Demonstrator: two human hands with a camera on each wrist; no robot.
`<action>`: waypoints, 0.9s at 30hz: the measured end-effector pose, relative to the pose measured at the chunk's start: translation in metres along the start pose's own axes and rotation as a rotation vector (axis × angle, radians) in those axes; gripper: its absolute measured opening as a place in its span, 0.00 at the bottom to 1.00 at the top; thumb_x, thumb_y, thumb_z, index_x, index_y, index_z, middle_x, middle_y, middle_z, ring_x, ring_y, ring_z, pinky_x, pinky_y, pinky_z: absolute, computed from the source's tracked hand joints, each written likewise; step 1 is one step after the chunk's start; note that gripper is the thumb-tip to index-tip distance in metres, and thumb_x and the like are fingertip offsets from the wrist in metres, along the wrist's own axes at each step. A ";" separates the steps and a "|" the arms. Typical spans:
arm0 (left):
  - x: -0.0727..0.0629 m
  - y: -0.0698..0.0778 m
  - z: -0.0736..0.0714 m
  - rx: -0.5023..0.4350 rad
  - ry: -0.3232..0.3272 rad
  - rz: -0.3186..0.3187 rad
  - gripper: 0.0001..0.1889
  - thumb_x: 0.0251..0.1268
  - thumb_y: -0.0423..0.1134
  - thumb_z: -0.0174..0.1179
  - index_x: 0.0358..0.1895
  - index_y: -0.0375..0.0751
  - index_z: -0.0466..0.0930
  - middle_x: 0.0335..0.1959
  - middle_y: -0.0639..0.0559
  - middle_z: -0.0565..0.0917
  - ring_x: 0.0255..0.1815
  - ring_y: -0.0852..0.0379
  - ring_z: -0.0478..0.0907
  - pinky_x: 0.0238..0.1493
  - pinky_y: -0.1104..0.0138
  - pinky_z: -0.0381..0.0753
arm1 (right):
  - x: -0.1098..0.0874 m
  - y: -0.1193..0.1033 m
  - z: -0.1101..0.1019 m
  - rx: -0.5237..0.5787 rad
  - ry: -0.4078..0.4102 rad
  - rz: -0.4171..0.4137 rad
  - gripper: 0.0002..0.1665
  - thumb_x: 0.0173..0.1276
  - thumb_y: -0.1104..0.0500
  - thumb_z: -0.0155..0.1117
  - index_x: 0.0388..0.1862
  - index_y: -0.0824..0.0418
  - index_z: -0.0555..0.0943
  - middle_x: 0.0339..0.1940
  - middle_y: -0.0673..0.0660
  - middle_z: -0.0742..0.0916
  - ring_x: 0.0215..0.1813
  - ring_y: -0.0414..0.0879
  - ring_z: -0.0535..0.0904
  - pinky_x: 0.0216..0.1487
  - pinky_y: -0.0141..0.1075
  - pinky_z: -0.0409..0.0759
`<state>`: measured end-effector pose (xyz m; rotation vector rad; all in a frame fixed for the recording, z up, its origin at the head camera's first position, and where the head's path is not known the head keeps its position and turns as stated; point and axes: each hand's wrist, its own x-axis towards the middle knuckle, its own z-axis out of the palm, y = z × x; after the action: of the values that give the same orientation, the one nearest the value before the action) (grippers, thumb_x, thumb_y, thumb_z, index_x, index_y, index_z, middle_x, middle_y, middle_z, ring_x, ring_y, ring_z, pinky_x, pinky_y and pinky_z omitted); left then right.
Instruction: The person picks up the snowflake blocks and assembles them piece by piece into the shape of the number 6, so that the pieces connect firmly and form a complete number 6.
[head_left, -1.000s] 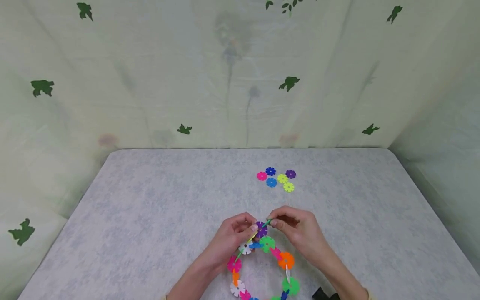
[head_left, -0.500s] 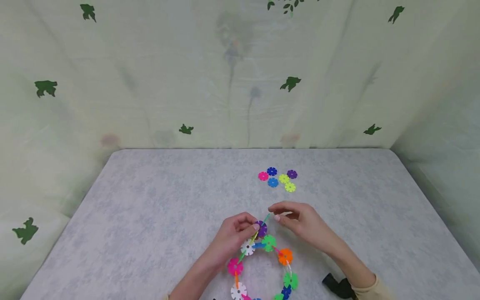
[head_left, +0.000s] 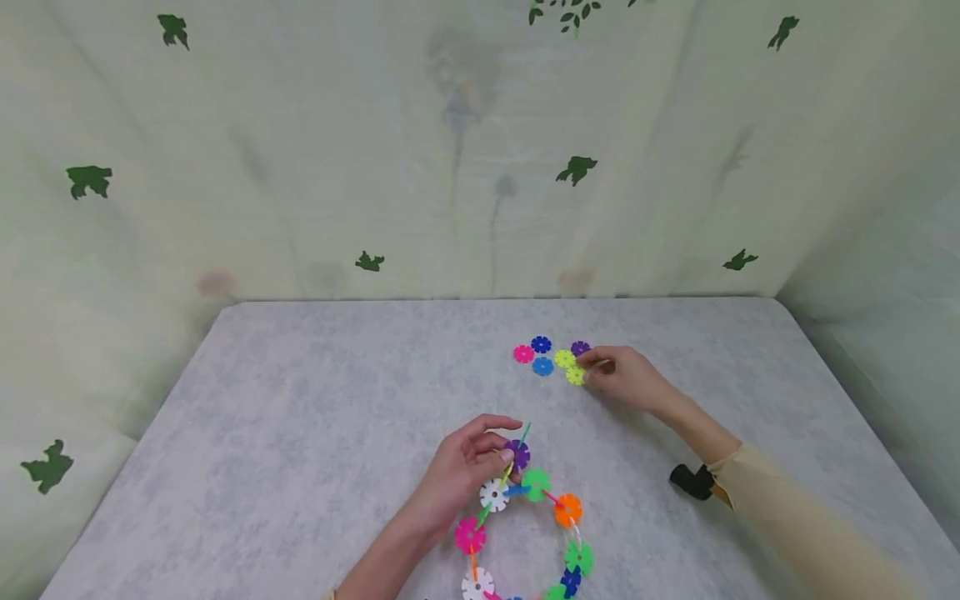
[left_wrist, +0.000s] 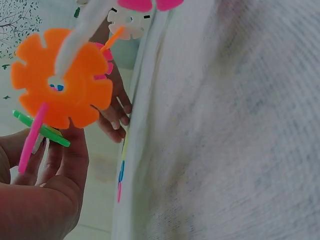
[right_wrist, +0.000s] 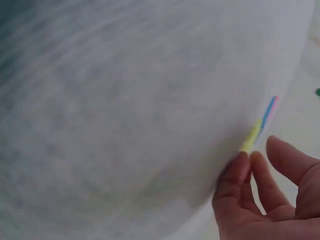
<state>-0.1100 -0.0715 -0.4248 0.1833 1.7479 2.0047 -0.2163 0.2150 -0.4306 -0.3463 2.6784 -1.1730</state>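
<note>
In the head view my left hand (head_left: 467,467) pinches a purple notched disc (head_left: 517,455) between thumb and fingers. This interlocking disc is part of a loop of multicoloured discs, with a green one (head_left: 525,435) standing edge-on in its upper side. An orange disc (left_wrist: 65,77) of the loop hangs close in the left wrist view, a pink disc slotted into it. My right hand (head_left: 624,379) reaches to the loose discs, fingertips right at the nearer yellow disc (head_left: 575,376). In the right wrist view its thumb (right_wrist: 287,156) stands apart from the fingers by the yellow edge.
Beside the right hand lie another yellow disc (head_left: 564,358), a purple one partly covered by the fingers, a light blue disc (head_left: 543,367), a dark blue one (head_left: 541,344) and a pink one (head_left: 523,354). Grey cloth covers the table (head_left: 337,400); printed curtains surround it.
My right hand has let go of the green disc, now left standing in the purple one, and moved away to the loose yellow discs. My left hand keeps its hold, its index finger lifted.
</note>
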 end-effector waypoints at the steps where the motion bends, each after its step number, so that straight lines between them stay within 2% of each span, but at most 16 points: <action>1: 0.000 0.000 0.000 0.005 -0.003 0.006 0.17 0.71 0.31 0.56 0.62 0.40 0.75 0.41 0.42 0.82 0.38 0.49 0.83 0.48 0.64 0.81 | 0.002 0.004 0.000 0.004 -0.007 -0.003 0.18 0.69 0.63 0.64 0.57 0.66 0.81 0.53 0.61 0.84 0.50 0.54 0.79 0.51 0.45 0.79; 5: 0.001 -0.002 0.000 0.053 0.000 0.035 0.17 0.71 0.30 0.55 0.59 0.43 0.80 0.46 0.43 0.81 0.41 0.51 0.80 0.47 0.66 0.80 | 0.007 0.009 0.000 -0.030 -0.014 -0.025 0.19 0.65 0.61 0.69 0.54 0.63 0.83 0.51 0.59 0.84 0.46 0.51 0.77 0.48 0.43 0.77; 10: 0.001 -0.002 -0.001 0.078 0.015 0.021 0.15 0.72 0.30 0.54 0.57 0.44 0.81 0.50 0.44 0.80 0.47 0.49 0.77 0.48 0.67 0.79 | 0.009 0.004 0.002 -0.105 -0.006 -0.058 0.16 0.61 0.62 0.72 0.49 0.63 0.84 0.45 0.58 0.83 0.40 0.50 0.74 0.41 0.41 0.74; 17: 0.000 -0.003 -0.001 0.081 0.018 0.021 0.15 0.72 0.30 0.54 0.57 0.44 0.82 0.52 0.45 0.80 0.47 0.49 0.77 0.49 0.66 0.80 | 0.011 0.002 0.003 -0.086 -0.022 -0.019 0.18 0.61 0.64 0.72 0.51 0.65 0.82 0.40 0.57 0.82 0.38 0.49 0.73 0.40 0.39 0.74; 27: 0.001 -0.002 -0.001 0.076 0.033 0.011 0.15 0.70 0.29 0.55 0.56 0.44 0.82 0.53 0.45 0.80 0.48 0.49 0.78 0.49 0.65 0.80 | 0.015 0.001 0.004 -0.085 -0.059 0.009 0.17 0.60 0.65 0.72 0.48 0.65 0.81 0.39 0.56 0.82 0.39 0.49 0.73 0.40 0.39 0.74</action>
<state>-0.1105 -0.0717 -0.4275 0.1860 1.8486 1.9615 -0.2295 0.2088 -0.4348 -0.3755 2.6807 -1.0321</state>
